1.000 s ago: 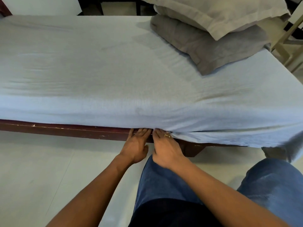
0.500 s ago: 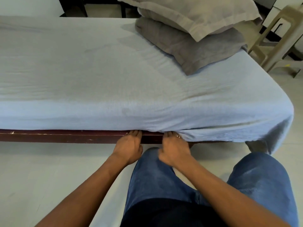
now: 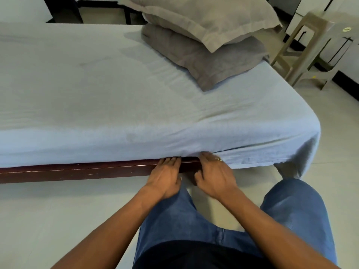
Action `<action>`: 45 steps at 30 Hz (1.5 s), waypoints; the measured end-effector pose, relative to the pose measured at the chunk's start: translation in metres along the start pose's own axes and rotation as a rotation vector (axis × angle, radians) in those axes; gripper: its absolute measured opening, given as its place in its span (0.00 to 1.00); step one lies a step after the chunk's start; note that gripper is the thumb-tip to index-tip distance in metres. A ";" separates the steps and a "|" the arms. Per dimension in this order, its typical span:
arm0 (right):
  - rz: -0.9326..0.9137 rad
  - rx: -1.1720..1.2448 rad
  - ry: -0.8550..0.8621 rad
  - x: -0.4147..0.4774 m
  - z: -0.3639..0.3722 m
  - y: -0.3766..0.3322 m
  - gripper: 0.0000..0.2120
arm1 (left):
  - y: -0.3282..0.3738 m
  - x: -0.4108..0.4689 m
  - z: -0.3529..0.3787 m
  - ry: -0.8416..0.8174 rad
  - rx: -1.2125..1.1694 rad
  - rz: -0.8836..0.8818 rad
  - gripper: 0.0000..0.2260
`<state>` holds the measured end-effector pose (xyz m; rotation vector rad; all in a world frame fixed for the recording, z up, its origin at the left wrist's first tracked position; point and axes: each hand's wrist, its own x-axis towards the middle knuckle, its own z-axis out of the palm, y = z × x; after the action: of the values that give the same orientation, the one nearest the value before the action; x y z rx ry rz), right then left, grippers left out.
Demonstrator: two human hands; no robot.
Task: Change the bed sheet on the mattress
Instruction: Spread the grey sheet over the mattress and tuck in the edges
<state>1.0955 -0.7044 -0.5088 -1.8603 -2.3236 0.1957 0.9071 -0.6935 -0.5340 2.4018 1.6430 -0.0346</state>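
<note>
Both straight-fingered, left hand (image 3: 165, 176), right hand (image 3: 215, 175), side by side, tips beneath bed sheet (image 3: 116, 105) edge

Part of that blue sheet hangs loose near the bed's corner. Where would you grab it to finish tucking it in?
Pinch the loose hem of the bed sheet, just right of the right hand, coming from the floor side with fingers under it. There it hangs free in front of the wooden frame. Left of the left hand it is already tucked in.
</note>
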 end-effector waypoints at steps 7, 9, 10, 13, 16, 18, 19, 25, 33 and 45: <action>0.093 -0.153 -0.181 0.025 0.012 0.012 0.31 | 0.013 0.000 -0.030 0.146 -0.032 0.075 0.13; 0.093 -0.102 -0.232 0.027 0.000 0.012 0.30 | 0.011 0.007 -0.019 0.064 -0.078 0.098 0.21; 0.086 -0.082 -0.245 0.024 -0.006 0.013 0.29 | 0.012 0.010 -0.012 0.018 -0.060 0.096 0.27; -0.009 -0.057 -0.149 -0.006 -0.017 0.009 0.26 | 0.012 0.013 0.011 -0.039 -0.001 0.081 0.37; -0.034 0.030 -0.172 -0.005 -0.004 0.004 0.30 | 0.014 0.014 0.011 -0.008 -0.022 0.066 0.34; 0.025 -0.034 -0.209 0.017 0.009 0.007 0.31 | 0.020 0.012 -0.004 0.040 0.013 0.068 0.24; 0.045 -0.087 -0.242 0.026 0.015 0.007 0.33 | 0.024 0.011 -0.013 0.070 0.052 0.076 0.17; -0.025 -0.045 -0.261 0.025 0.012 0.016 0.34 | 0.029 0.021 -0.010 0.039 -0.064 0.168 0.24; 0.128 -0.112 -0.178 -0.015 0.001 0.077 0.33 | 0.056 0.029 -0.009 -0.027 0.111 0.093 0.27; 0.076 -0.029 -0.100 -0.039 -0.014 0.085 0.37 | 0.115 0.080 0.017 -0.021 0.008 0.342 0.39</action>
<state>1.1881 -0.7241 -0.5134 -1.9984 -2.3332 0.2714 1.0452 -0.6630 -0.5421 2.6427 1.2037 -0.0084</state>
